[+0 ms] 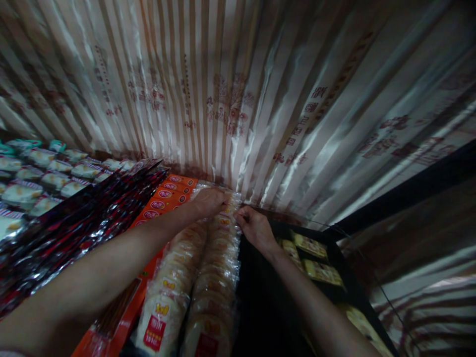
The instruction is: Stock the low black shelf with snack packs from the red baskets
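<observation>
Two rows of clear plastic packets of flat round cakes lie overlapped, with red and yellow print on the nearest ones. My left hand reaches over the left row to the far end of the right row, its fingers closed on a packet there. At that packet's right edge, my right hand has its fingers curled in a pinch on the plastic. The fingertips of both hands are small and dim in the view.
Orange packets lie left of the cakes, then dark red shiny packets and white-and-green packets. Several yellowish packets sit on the black surface at right. A pleated printed curtain hangs behind.
</observation>
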Demonstrator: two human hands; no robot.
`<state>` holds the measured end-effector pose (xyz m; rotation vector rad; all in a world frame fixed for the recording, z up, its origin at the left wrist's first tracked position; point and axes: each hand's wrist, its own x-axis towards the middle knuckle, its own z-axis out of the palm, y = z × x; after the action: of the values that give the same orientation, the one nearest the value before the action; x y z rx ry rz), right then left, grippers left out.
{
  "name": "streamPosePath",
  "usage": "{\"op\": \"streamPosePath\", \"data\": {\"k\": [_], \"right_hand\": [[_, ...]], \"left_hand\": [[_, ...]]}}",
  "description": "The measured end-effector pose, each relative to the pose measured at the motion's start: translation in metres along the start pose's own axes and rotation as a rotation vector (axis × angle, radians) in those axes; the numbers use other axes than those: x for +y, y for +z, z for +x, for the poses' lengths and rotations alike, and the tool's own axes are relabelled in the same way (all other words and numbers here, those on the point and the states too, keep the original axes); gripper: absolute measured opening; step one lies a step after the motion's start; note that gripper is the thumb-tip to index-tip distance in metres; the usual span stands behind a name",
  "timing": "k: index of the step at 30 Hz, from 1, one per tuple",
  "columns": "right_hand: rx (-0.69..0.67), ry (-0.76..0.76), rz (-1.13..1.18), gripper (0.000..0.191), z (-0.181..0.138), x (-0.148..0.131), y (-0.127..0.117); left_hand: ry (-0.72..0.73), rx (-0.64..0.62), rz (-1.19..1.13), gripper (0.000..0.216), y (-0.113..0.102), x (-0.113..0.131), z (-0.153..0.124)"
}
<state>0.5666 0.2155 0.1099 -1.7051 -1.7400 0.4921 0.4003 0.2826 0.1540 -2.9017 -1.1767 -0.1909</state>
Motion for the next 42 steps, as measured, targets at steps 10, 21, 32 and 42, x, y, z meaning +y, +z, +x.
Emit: {"op": "streamPosePath", "data": {"k": [10,21,32,42], "right_hand": [[0.072,0.021,-0.005,0.017,-0.001,-0.005,0.005],[-0.147,-0.072,-0.132,0.028,-0.026,-0.009,-0.017],[0.014,-0.016,-0.070,0.021,-0.029,-0.016,-0.001],[0.081,0.023,-0.005,0.028,-0.028,-0.016,0.009]], "left_hand": [[0.080,-0.040,-0.031,0.016,-0.004,-0.003,-0.005],[0.087,-0.004,-0.011,0.014,0.001,0.000,-0.005],[0.051,0.077,-0.061,0.015,0.004,-0.001,-0.015],[0.172,0.096,0.011,0.015,-0.003,0.008,-0.036]]}}
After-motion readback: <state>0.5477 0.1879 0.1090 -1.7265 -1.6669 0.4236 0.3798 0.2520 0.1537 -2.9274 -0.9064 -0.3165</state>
